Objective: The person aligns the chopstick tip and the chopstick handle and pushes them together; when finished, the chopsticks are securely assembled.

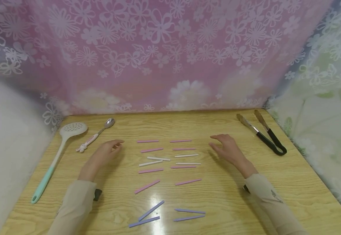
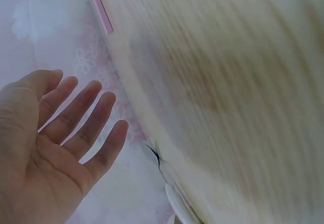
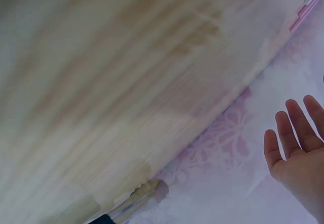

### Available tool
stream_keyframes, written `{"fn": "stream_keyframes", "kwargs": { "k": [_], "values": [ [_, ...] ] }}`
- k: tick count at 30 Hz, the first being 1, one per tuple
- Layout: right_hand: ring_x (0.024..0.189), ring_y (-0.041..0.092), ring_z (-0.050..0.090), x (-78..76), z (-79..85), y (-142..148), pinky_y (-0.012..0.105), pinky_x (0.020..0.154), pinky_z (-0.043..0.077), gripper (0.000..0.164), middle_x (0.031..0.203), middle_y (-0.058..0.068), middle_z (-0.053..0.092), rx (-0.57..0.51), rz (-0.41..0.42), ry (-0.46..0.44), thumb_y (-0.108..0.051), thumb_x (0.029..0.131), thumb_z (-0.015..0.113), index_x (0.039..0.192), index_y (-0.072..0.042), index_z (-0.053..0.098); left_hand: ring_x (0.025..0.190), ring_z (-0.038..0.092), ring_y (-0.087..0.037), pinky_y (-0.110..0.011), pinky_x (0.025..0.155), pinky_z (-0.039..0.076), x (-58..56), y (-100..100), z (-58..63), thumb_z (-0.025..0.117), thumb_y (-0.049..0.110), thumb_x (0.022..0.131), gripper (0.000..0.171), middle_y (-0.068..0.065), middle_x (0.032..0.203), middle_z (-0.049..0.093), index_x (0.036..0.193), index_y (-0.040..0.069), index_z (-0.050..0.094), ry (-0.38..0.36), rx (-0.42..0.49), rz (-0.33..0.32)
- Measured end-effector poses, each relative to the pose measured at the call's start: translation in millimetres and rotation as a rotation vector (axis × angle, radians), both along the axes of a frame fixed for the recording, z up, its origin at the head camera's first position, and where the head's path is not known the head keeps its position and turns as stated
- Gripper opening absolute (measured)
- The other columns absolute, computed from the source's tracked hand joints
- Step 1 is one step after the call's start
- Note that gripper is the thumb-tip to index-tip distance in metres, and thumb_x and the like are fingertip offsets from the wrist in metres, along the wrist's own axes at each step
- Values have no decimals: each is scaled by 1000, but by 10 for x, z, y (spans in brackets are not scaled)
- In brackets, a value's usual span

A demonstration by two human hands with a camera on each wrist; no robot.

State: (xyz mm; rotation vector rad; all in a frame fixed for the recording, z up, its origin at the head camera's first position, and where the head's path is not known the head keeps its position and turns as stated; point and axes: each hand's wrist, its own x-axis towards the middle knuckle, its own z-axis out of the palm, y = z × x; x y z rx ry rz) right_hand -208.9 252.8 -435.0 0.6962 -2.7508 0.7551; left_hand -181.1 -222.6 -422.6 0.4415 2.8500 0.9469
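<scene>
My left hand (image 1: 107, 151) hovers over the table left of two columns of thin sticks, its relaxed fingers holding nothing. On the other side my right hand (image 1: 227, 149) is held in the air, thumb and fingers apart around nothing. Both palms show with loosely spread fingers in the wrist views. Between the hands, each column has pink sticks (image 1: 151, 170) above and below a pair of white sticks (image 1: 187, 163). In the left column the white sticks lie at an angle to each other. Nearer the front lie purple-blue sticks (image 1: 144, 221), two per column.
Far left lies a slotted skimmer (image 1: 73, 128) with a mint handle, beside a spoon (image 1: 92, 139) with a pink rabbit handle. At the right back are spread tongs (image 1: 268, 138) with black handles. A pink flowered cloth (image 1: 164, 65) hangs behind the wooden table (image 1: 232, 209).
</scene>
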Motion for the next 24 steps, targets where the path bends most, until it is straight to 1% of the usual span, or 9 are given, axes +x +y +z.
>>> {"fn": "stream_keyframes", "kwargs": {
  "k": [2,8,13,15,16,20,22,24],
  "values": [
    [110,42,52,-32,-9,-24,59,97,38,34,115,23,63,4,13,-28,-14,91,65,119,5,61,112,54,-40,-54,91,47,-38,39,0,45,20,102,40,-23,123,58,134,-3,47,-13,12,-12],
    [108,40,54,-132,-6,-165,56,95,42,33,114,22,63,-6,56,-96,-14,91,65,117,6,62,110,55,-38,-52,91,48,-194,148,-21,47,16,101,37,-24,121,59,132,-4,49,-41,25,-55],
    [108,39,54,-208,-15,-314,54,93,44,32,113,22,64,-9,60,-162,-16,92,63,116,5,63,115,51,-40,-53,97,44,-298,240,-10,45,17,102,39,-25,129,54,134,-4,48,-98,28,-70],
    [107,38,54,-248,-36,-377,53,92,45,31,112,21,64,-8,63,-196,-16,93,62,116,4,63,117,50,-40,-54,99,42,-334,284,-4,45,18,102,39,-25,132,52,133,-5,48,-108,31,-76],
    [107,38,55,-269,-48,-411,52,92,46,31,112,21,64,-1,72,-210,-16,93,62,116,4,63,118,50,-40,-54,99,42,-354,307,-4,45,18,102,39,-25,132,51,133,-5,48,-106,28,-83],
    [104,37,57,-360,-103,-533,50,90,47,30,111,21,65,36,132,-217,-16,93,62,114,5,64,116,52,-40,-51,99,43,-445,409,-24,47,14,100,36,-25,130,54,129,-7,51,-97,13,-112],
    [104,36,58,-394,-120,-587,50,91,47,31,110,19,65,49,163,-216,-17,93,62,115,5,64,115,53,-39,-49,99,43,-489,453,-51,48,11,100,34,-25,127,56,128,-8,52,-91,-3,-125],
    [105,35,57,-418,-125,-635,50,94,45,32,111,19,65,38,182,-225,-17,92,62,116,5,63,114,54,-38,-48,100,44,-526,491,-80,48,10,99,33,-23,125,58,127,-8,52,-88,-15,-128]
  ]
}}
